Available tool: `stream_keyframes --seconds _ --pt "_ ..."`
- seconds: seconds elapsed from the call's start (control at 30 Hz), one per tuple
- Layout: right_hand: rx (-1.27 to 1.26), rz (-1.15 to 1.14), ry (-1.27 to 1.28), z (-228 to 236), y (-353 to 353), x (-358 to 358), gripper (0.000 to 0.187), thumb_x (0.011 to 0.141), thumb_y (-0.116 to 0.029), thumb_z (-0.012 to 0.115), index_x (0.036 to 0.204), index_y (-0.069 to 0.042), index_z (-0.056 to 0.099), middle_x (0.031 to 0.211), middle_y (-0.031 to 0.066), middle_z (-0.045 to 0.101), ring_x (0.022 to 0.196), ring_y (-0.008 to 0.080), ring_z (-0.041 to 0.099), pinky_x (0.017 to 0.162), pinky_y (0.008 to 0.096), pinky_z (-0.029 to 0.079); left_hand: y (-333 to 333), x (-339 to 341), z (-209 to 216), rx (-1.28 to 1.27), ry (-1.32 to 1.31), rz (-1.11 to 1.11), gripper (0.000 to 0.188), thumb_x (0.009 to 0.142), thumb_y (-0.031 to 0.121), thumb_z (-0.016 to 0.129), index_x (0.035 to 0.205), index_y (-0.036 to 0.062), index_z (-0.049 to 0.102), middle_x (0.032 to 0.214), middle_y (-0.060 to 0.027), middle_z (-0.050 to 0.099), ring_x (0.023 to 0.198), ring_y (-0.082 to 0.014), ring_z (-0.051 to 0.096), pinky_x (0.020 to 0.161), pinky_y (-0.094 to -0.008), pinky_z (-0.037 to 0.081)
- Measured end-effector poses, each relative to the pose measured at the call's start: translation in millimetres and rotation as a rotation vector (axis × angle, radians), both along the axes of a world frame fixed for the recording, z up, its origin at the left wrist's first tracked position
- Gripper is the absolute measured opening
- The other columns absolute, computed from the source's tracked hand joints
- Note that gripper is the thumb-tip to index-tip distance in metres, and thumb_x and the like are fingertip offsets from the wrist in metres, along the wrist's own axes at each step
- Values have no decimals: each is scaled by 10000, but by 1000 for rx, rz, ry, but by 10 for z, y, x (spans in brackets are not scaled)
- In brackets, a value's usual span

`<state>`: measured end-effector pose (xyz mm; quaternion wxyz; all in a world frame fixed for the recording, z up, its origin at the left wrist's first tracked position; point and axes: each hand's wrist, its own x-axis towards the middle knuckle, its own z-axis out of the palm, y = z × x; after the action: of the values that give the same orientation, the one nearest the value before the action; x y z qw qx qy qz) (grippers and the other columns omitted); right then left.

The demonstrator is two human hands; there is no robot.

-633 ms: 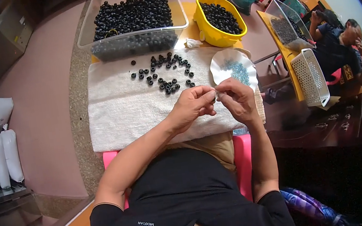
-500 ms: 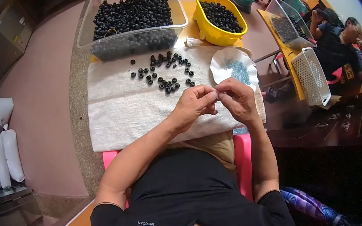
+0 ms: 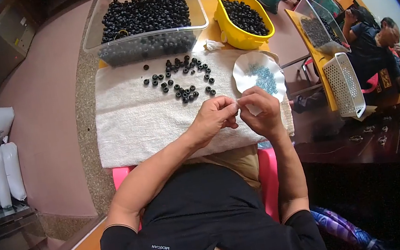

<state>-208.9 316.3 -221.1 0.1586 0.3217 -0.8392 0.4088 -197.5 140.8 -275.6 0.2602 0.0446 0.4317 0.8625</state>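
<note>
My left hand (image 3: 213,118) and my right hand (image 3: 262,111) meet over the right part of a white towel (image 3: 135,133). Both are pinched, fingertip to fingertip, and whatever lies between them is too small to make out. Just beyond my right hand is a white scalloped dish (image 3: 243,83) with small clear-blue pieces (image 3: 266,80) in it. Black ring-shaped beads (image 3: 185,95) lie scattered on the towel, ahead of my left hand.
At the table's far side stand a clear plastic bin (image 3: 150,50) full of black beads and a yellow tub (image 3: 245,43) of the same. A crumpled white tissue (image 3: 214,45) lies between them. To the right, a person (image 3: 372,51) sits by another table with a white perforated basket (image 3: 345,85).
My right hand's fingers have shifted slightly and curled in a little more. My left hand has barely moved, and the beads lie as before.
</note>
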Motion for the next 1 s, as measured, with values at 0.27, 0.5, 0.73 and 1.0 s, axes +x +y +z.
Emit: stream_keyframes --seconds 0.27,0.5,0.73,1.0 --pt "-148 99 -246 -102 89 -20 195 782 119 665 941 6 674 939 87 627 839 145 609 715 244 476 -12 1 6 -27 44 47 193 1007 234 595 982 44 608 848 1 617 722 -85 608 710 -265 537" --pt "-239 132 -393 -178 96 3 141 872 65 680 1008 26 683 977 87 631 879 140 601 753 243 482 -63 -11 -49 4 65 18 186 1003 226 602 1050 47 612 895 6 601 769 -87 606 755 -275 544" --pt "-139 35 -364 -188 -53 60 129 912 5 655 1037 34 666 952 102 676 821 163 645 713 262 503 -107 18 -99 10 41 23 181 998 225 611 1044 51 617 889 8 610 766 -83 605 754 -275 545" --pt "-179 -1 -358 -194 -46 91 96 875 42 679 970 35 668 916 109 677 821 160 661 699 251 515 -123 59 -62 -5 20 37 177 995 219 615 1007 42 627 851 6 602 728 -82 590 755 -280 542"
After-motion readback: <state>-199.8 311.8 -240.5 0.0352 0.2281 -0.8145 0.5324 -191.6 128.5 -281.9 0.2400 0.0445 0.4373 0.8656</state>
